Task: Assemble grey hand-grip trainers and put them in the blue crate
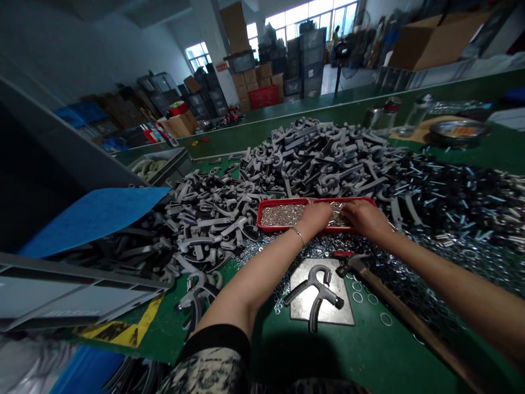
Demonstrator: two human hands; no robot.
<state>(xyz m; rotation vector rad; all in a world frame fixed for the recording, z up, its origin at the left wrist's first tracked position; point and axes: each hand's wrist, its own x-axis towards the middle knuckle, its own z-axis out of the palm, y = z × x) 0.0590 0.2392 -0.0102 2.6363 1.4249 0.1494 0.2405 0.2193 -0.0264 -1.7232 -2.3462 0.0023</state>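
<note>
Both hands are in at the red tray (259,216), which sits on the green table (381,355) right at the foot of a big heap of grey handle parts (328,156)! The left hand (320,215), a bracelet (297,234) on its wrist, leans over the middle of the tray, fingers bunched and pointing down; the right hand (366,219) works just beside it, fingers curled into the right-hand section among small shiny pins (337,210). Fingertips are hidden, so whether either hand has anything pinched, I cannot tell. The left-hand section is loaded with fine metal bits (283,215). Nearer the body, between the two forearms, a hand grip (318,293) lies on a bright metal plate (344,316), its two arms spread apart. Just to its right comes the hammer (402,311), head near the plate's upper corner, wooden handle slanting down under the right forearm's side of the table. Loose metal rings (262,246) spill all round the tray's near edge, dark parts (443,186) pile up on the right, and a second hand grip (197,295) rests beside the left forearm
</note>
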